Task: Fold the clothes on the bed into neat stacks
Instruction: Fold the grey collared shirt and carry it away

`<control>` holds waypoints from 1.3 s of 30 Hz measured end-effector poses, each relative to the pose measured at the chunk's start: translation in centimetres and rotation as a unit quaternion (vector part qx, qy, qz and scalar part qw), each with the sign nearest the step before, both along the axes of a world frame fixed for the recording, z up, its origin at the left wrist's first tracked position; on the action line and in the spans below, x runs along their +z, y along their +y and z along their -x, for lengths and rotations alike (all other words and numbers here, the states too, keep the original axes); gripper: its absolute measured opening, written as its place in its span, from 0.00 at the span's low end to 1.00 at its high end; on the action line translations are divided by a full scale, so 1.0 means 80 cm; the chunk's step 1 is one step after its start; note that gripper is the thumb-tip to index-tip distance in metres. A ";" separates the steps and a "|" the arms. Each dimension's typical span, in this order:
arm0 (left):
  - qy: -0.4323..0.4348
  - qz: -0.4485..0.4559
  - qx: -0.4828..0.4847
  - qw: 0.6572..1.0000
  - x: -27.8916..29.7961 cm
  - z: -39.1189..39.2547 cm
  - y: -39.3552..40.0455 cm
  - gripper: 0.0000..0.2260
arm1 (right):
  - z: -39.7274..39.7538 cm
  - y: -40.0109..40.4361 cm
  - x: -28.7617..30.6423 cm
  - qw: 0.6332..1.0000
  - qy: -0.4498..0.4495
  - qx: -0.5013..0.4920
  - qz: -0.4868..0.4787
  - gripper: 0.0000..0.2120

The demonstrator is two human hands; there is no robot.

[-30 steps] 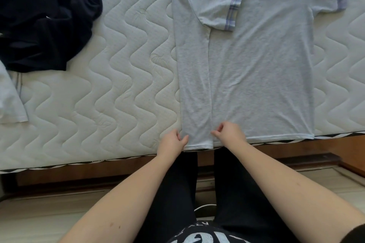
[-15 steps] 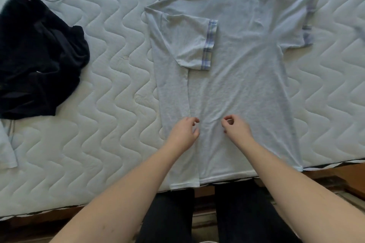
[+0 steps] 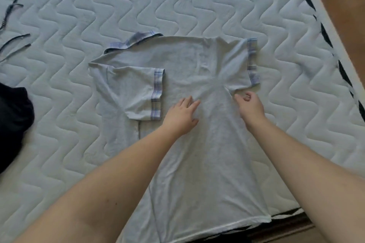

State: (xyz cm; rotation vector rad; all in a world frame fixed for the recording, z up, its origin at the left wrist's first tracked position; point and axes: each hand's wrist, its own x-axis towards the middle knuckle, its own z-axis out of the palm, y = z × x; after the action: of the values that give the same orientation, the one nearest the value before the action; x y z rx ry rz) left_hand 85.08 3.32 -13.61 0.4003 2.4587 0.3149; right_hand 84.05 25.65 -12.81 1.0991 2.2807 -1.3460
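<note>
Fingers of the left hand (image 3: 180, 115) lie straight and flat on the polo shirt (image 3: 197, 154), while the right hand (image 3: 249, 107) has its fingers curled at the shirt's right armpit; can't tell if it actually has cloth pinched.

Shirt's spread on the quilted mattress (image 3: 197, 2), hem at the near edge, plaid collar (image 3: 134, 41) at the far end. Its left sleeve (image 3: 138, 92) is already folded in over the body, just left of the flat hand, and the right sleeve (image 3: 241, 63) is spread out past the curled hand. Well left of the shirt there's a dark garment (image 3: 13, 124), with drawstrings (image 3: 13, 39) beyond it.
</note>
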 end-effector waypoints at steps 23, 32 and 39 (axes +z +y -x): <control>-0.139 -0.173 0.222 0.949 0.020 0.135 0.043 0.19 | 0.081 -0.036 0.042 0.954 0.213 -0.080 0.197 0.07; -0.283 -0.442 0.508 0.684 0.071 0.187 0.003 0.26 | 0.047 -0.132 0.062 0.922 0.268 0.268 0.076 0.04; -0.364 -0.546 0.450 0.605 0.095 0.180 -0.054 0.38 | 0.047 -0.178 0.068 0.853 0.320 0.412 0.024 0.01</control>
State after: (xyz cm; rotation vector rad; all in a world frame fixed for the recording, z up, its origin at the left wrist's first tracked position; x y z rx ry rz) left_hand 70.70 -1.00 -6.01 -0.5117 1.1537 1.9714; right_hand 80.31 11.43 -7.35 -0.4613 2.5982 -1.4507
